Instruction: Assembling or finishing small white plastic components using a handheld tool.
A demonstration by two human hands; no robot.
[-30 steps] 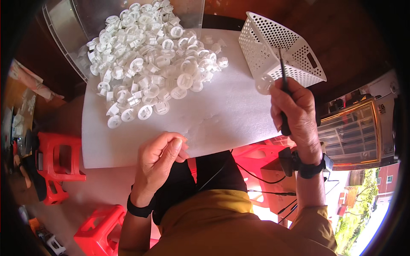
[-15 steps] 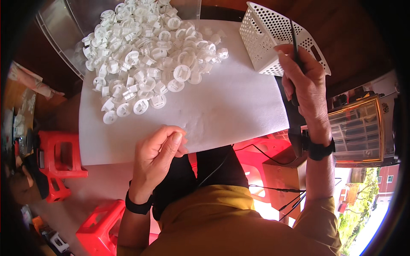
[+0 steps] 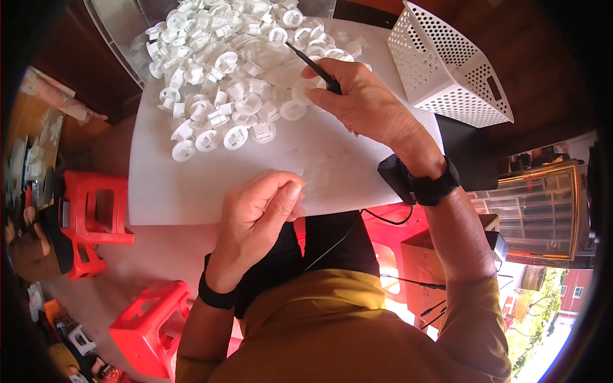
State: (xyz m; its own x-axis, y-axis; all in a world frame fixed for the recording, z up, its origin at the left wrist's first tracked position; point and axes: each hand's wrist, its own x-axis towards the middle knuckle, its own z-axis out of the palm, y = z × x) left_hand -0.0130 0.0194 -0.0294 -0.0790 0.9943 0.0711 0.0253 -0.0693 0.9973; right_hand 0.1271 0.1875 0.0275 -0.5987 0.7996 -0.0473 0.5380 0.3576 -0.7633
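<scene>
1. The landmark here is the white board (image 3: 211, 191), which lies across the person's lap. Left of the board and lower, two red stools (image 3: 96, 217) stand on the floor.
2. The left hand (image 3: 258, 214) rests at the near edge of the board. Its fingers are curled in and the thumb meets the forefinger, like a pinch. If a small white part sits between them, I cannot tell; the tips hide it.
3. On the far half of the board lies the pile of caps (image 3: 223, 70), many small white round plastic pieces, heaped loosely. Some loose ones lie at the near rim of the pile.
4. The right hand (image 3: 364, 105) reaches over the board to the right side of the pile. It is closed around a thin black tool (image 3: 313, 64), held like a pen, with the tip pointing into the pile.
5. Right of the board, beyond its far corner, a white perforated basket (image 3: 447, 70) stands tilted, well apart from both hands.
6. My judgement: the step in hand is picking one cap out of the pile with the tool. The tip seems at a cap or just above it; contact is not clear.
7. The next move calls for a steady tip that catches only one cap and does not push the neighbours off the board.
</scene>
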